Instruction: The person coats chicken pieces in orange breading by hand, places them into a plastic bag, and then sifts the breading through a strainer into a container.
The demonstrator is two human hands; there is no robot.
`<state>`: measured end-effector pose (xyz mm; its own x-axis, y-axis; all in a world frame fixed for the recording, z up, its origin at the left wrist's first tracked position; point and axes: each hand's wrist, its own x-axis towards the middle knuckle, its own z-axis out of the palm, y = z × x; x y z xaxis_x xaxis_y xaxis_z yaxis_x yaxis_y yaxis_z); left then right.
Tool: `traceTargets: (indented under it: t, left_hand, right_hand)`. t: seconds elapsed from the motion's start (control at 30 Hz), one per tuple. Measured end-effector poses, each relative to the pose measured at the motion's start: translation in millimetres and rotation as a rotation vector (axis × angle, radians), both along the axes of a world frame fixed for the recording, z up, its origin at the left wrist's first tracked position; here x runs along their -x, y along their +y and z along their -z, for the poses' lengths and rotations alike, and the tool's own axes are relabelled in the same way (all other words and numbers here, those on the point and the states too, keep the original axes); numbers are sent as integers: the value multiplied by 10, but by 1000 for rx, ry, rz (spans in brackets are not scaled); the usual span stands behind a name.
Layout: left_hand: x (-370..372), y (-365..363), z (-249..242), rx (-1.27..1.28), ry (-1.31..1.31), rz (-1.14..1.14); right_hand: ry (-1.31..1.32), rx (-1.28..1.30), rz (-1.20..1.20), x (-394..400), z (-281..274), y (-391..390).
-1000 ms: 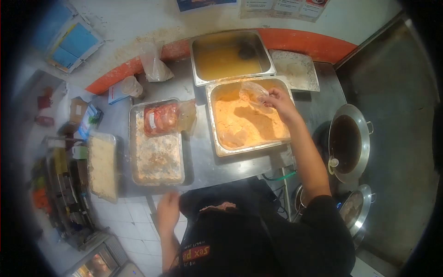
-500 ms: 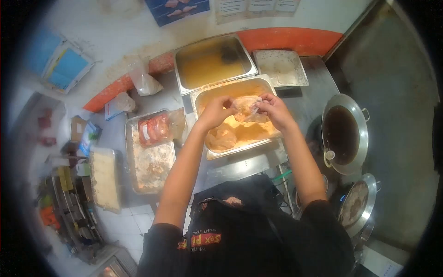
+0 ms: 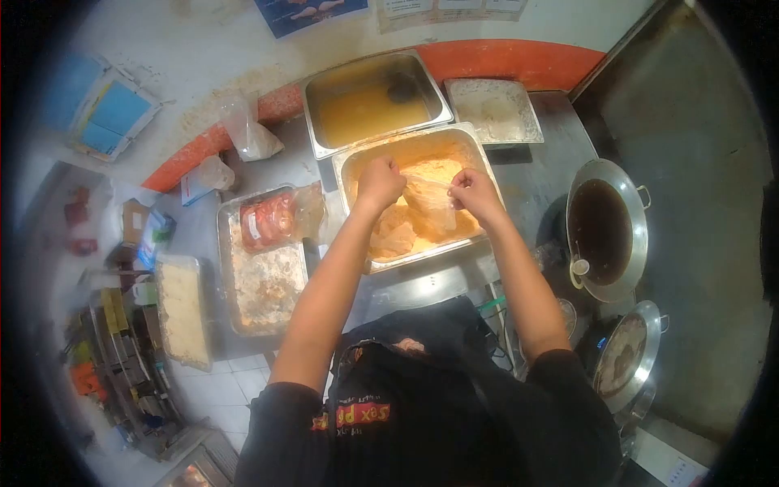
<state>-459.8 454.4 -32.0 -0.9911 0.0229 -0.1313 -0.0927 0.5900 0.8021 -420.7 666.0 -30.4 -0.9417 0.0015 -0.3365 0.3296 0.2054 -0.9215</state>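
Note:
Between my two hands stretches a thin translucent plastic bag [image 3: 430, 203], hanging over a deep metal pan [image 3: 492, 180] of orange-yellow powder. My left hand [image 3: 381, 185] pinches one upper side of the bag, its fingers partly hidden behind the knuckles. On the other upper side, my right hand [image 3: 475, 195] has thumb and fingers closed on the edge. Whether the bag holds anything is hard to make out. Below my left hand, a second crumpled film or bag [image 3: 393, 239] lies on the powder in the near left corner of the pan.
Behind stands a metal pan of yellowish liquid [image 3: 365, 115]. To the left, a floury tray [image 3: 264, 296] bears a bag of reddish meat [image 3: 268, 221]. A shallow tray [image 3: 495, 114] sits back right. Two large woks, one with dark liquid [image 3: 599, 231], one lower [image 3: 623, 357], stand right.
The bag, bunched up between my hands before, now hangs longer and stretched. My left hand has turned knuckles-up; my right hand has come slightly lower. The view has shifted a little.

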Motion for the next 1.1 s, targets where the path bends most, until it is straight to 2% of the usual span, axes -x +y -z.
traceTargets:
  t: [0.03,0.1,0.13,0.2,0.23,0.3,0.33,0.37,0.4,0.47,0.57,0.63,0.67,0.73,0.77,0.83,0.97,1.0,1.03,1.07,1.1]
  left_hand:
    - [5,-6,-8,-10,12,24]
    - [-58,37,-36,-29,74,29]
    - [-97,70,-62,-47,135,33]
    - [-190,165,-99,-41,220,23]
    - [-266,214,-131,-36,298,21]
    - [-450,293,-197,-28,298,74]
    - [-552,355,-223,-12,464,95]
    - [-654,406,-238,7,627,111]
    - [-731,448,-195,5,629,93]
    - [-863,512,-50,52,690,138]
    - [-968,538,5,-1,737,44]
    - [-968,509,79,-15,694,6]
    - [-968,496,115,-22,658,-10]
    - [-979,472,144,-40,610,-47]
    - [-982,461,158,-49,567,-70]
    - [-963,430,218,-91,517,-119]
    - [-877,374,180,-204,485,-256]
    - [-845,358,148,-205,485,-251]
    - [-809,343,112,-355,314,-280]
    - [-767,327,83,-500,139,-306]
    - [-718,316,102,-500,140,-299]
  right_hand:
    - [1,-2,-2,-25,7,-45]
    - [614,-620,173,-112,23,-187]
    - [620,-618,170,-166,-4,-278]
    - [478,-195,46,-270,-44,-463]
    - [356,-41,25,-266,141,-535]
    - [372,-179,-84,-180,367,-500]
    - [377,-184,-93,-153,351,-503]
    - [366,64,27,-148,341,-516]
    - [346,311,142,-138,319,-537]
    - [311,321,132,-145,205,-544]
    - [206,328,116,-155,198,-470]
    - [99,57,195,-138,304,-400]
    - [93,44,186,-129,355,-328]
    - [-210,-57,229,-107,390,-224]
    - [-213,-67,227,-104,424,-197]
    - [-155,301,313,-111,370,-193]
    - [-121,262,341,-119,186,-255]
    - [-119,138,325,-142,90,-295]
    - [-117,15,308,-156,44,-321]
    - [-115,17,315,-150,111,-317]
    - [36,-206,272,-137,166,-340]
